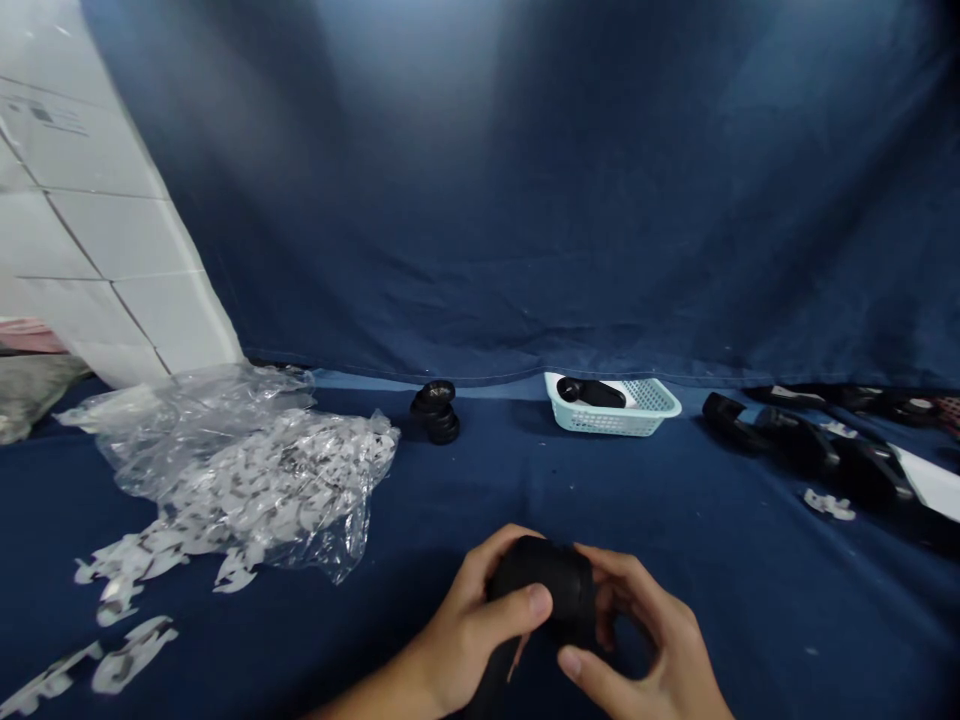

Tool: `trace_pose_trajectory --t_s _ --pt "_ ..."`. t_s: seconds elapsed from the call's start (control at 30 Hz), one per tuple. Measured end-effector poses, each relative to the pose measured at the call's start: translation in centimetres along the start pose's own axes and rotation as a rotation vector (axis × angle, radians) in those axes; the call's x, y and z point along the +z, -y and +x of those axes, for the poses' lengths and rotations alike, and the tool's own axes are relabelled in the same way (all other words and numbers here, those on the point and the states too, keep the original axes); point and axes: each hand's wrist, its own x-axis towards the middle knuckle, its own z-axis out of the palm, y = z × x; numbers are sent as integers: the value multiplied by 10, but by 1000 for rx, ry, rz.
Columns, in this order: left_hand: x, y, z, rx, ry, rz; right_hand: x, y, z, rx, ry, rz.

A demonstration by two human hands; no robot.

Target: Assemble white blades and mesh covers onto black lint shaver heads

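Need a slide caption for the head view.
Left hand grips a black part, right hand at its side, over blue cloth; bag and basket beyond.

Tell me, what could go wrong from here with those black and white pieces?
The black part might slip if the left hand loosens or the right hand, at its side, pushes it. The loose white pieces outside the clear bag could scatter if brushed. The stack of black round pieces looks uneven, so a bump may topple it.
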Motion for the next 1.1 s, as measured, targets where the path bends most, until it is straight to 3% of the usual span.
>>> trace_pose_trajectory --t_s 0.13,0.3,0.43,0.53,0.63,0.73,0.93,1.1 --pt "-3 -8 -2 60 48 75 0 -1 -2 13 -27 -15" --pt "-8 -17 -4 230 52 247 4 -4 -3 41 -54 37" --pt "-5 -9 0 114 50 136 6 -3 -1 36 -43 102" --pt "-1 2 7 28 11 -15 7 1 1 58 -129 106" --pt "1 8 12 28 -8 5 6 2 3 79 -200 108" --pt "-1 8 13 45 -22 80 3 -1 6 98 -154 142" --pt "3 -6 3 250 -123 312 2 -6 11 97 18 386" --pt "14 -4 -11 291 -205 599 10 -2 5 206 -155 379"
